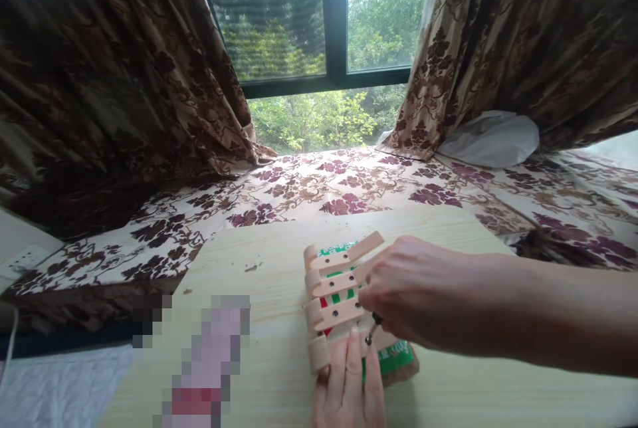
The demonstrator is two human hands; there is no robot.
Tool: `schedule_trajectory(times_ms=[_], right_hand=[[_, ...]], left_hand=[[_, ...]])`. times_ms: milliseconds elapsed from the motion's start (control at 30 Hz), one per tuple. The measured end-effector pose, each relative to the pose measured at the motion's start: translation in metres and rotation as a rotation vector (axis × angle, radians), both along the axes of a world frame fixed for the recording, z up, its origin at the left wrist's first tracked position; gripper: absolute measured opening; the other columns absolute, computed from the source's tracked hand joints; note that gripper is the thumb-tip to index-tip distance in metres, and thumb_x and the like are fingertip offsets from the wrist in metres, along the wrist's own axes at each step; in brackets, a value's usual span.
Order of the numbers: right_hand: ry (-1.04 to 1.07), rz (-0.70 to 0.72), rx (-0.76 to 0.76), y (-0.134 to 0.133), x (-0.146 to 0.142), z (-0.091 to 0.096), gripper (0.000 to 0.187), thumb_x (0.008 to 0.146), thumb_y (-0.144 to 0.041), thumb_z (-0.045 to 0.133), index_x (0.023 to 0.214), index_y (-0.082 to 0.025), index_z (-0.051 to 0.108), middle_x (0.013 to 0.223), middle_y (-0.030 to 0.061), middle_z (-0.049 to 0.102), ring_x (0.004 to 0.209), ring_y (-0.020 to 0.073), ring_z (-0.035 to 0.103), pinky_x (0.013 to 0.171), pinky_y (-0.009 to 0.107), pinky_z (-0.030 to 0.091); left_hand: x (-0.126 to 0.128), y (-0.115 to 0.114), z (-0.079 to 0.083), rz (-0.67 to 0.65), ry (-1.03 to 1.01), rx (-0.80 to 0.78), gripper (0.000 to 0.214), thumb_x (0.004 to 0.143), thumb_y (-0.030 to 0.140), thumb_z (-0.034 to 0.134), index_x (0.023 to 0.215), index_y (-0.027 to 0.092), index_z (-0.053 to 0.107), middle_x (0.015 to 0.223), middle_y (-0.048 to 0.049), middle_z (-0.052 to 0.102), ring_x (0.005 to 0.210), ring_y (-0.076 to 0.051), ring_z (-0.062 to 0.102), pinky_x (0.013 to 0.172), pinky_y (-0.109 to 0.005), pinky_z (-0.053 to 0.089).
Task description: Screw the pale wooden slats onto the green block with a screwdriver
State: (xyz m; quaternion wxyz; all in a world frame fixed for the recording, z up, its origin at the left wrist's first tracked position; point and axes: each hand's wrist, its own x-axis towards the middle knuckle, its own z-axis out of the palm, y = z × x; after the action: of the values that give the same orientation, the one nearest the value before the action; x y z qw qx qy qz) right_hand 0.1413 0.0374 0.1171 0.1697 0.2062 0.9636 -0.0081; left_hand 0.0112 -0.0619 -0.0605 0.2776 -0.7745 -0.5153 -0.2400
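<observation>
Several pale wooden slats (333,282) with small dark screw heads lie stacked side by side on a green, red and white packet (396,357). My left hand (349,385) lies flat with its fingers stretched out, pressing on the nearest slat. My right hand (416,295) reaches in from the right, its fingers curled in a pinch around a small dark tool tip (373,329) at the slats; what the tool is I cannot make out.
Everything sits on a light wooden board (269,348). A blurred pinkish patch (209,361) covers something to the left. Floral cloth (319,189), brown curtains, a window and a white bag (491,139) lie beyond. A wall socket (22,258) is at far left.
</observation>
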Motion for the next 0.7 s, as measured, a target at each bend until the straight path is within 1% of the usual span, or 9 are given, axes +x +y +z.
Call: schedule_trajectory(times_ms=[67, 167, 267, 367, 433, 500, 600, 667, 700], right_hand=[[-0.009, 0.006, 0.003, 0.000, 0.000, 0.000, 0.011, 0.074, -0.011, 0.053, 0.065, -0.015, 0.057, 0.063, 0.0026, 0.058, 0.052, 0.0105, 0.040, 0.047, 0.027, 0.020], [0.024, 0.013, 0.012, 0.001, 0.003, -0.002, 0.011, 0.074, -0.011, 0.054, 0.065, -0.016, 0.056, 0.062, 0.0018, 0.057, 0.053, 0.0108, 0.038, 0.048, 0.027, 0.020], [0.048, 0.023, 0.025, 0.000, 0.005, -0.005, 0.012, 0.074, -0.012, 0.054, 0.062, -0.016, 0.054, 0.061, 0.0006, 0.054, 0.050, 0.0104, 0.034, 0.047, 0.027, 0.018], [0.100, 0.068, 0.049, -0.002, 0.004, -0.008, 0.016, 0.072, -0.009, 0.053, 0.058, -0.016, 0.051, 0.055, -0.0006, 0.049, 0.046, 0.0100, 0.028, 0.044, 0.028, 0.016], [0.104, 0.070, 0.062, -0.004, 0.002, -0.008, 0.016, 0.068, -0.007, 0.053, 0.055, -0.016, 0.049, 0.052, -0.0011, 0.046, 0.044, 0.0097, 0.025, 0.043, 0.029, 0.015], [0.085, 0.042, 0.061, -0.005, 0.000, -0.008, 0.016, 0.066, -0.006, 0.053, 0.055, -0.016, 0.049, 0.051, -0.0010, 0.047, 0.043, 0.0094, 0.025, 0.043, 0.028, 0.014], [0.098, 0.048, 0.067, -0.005, 0.000, -0.008, 0.015, 0.069, -0.008, 0.052, 0.056, -0.017, 0.050, 0.052, -0.0004, 0.049, 0.044, 0.0099, 0.026, 0.044, 0.028, 0.015], [0.090, 0.066, 0.063, -0.005, 0.000, -0.008, 0.016, 0.071, -0.009, 0.051, 0.057, -0.017, 0.051, 0.051, -0.0003, 0.048, 0.045, 0.0101, 0.026, 0.045, 0.029, 0.014], [0.079, 0.067, 0.057, -0.005, 0.000, -0.008, 0.015, 0.070, -0.009, 0.052, 0.057, -0.017, 0.051, 0.051, -0.0002, 0.048, 0.045, 0.0100, 0.027, 0.045, 0.029, 0.015]], left_hand=[[0.002, 0.000, -0.001, 0.009, -0.005, -0.013, 0.027, 0.080, 0.016, 0.050, 0.105, 0.022, 0.055, 0.108, -0.0029, 0.066, 0.100, -0.020, 0.062, 0.073, -0.027, 0.047], [0.002, 0.000, -0.002, 0.014, 0.006, -0.002, 0.029, 0.078, 0.018, 0.052, 0.107, 0.021, 0.055, 0.109, -0.0044, 0.065, 0.101, -0.022, 0.061, 0.080, -0.031, 0.045], [0.002, -0.002, -0.006, 0.015, 0.020, 0.008, 0.031, 0.078, 0.018, 0.053, 0.108, 0.020, 0.055, 0.109, -0.0039, 0.066, 0.102, -0.022, 0.061, 0.081, -0.030, 0.044], [0.002, -0.004, -0.010, 0.018, 0.018, -0.007, 0.031, 0.077, 0.017, 0.053, 0.108, 0.021, 0.056, 0.108, -0.0024, 0.066, 0.104, -0.021, 0.059, 0.084, -0.030, 0.042], [0.001, -0.004, -0.012, 0.000, 0.025, -0.028, 0.031, 0.078, 0.017, 0.052, 0.109, 0.021, 0.056, 0.107, -0.0017, 0.066, 0.105, -0.020, 0.058, 0.087, -0.030, 0.041], [-0.002, -0.004, -0.011, -0.028, 0.067, -0.047, 0.033, 0.078, 0.016, 0.049, 0.111, 0.020, 0.055, 0.109, -0.0021, 0.065, 0.107, -0.020, 0.056, 0.090, -0.031, 0.040], [-0.008, -0.001, -0.011, -0.081, 0.183, -0.050, 0.039, 0.078, 0.015, 0.045, 0.115, 0.019, 0.053, 0.116, -0.0033, 0.061, 0.110, -0.021, 0.053, 0.091, -0.033, 0.039], [-0.012, 0.001, -0.010, -0.115, 0.233, -0.033, 0.038, 0.079, 0.019, 0.044, 0.116, 0.018, 0.053, 0.118, -0.0038, 0.059, 0.110, -0.022, 0.052, 0.090, -0.032, 0.039], [-0.014, 0.002, -0.010, -0.128, 0.239, -0.026, 0.037, 0.080, 0.024, 0.045, 0.116, 0.018, 0.053, 0.119, -0.0044, 0.059, 0.110, -0.022, 0.052, 0.090, -0.032, 0.039]])
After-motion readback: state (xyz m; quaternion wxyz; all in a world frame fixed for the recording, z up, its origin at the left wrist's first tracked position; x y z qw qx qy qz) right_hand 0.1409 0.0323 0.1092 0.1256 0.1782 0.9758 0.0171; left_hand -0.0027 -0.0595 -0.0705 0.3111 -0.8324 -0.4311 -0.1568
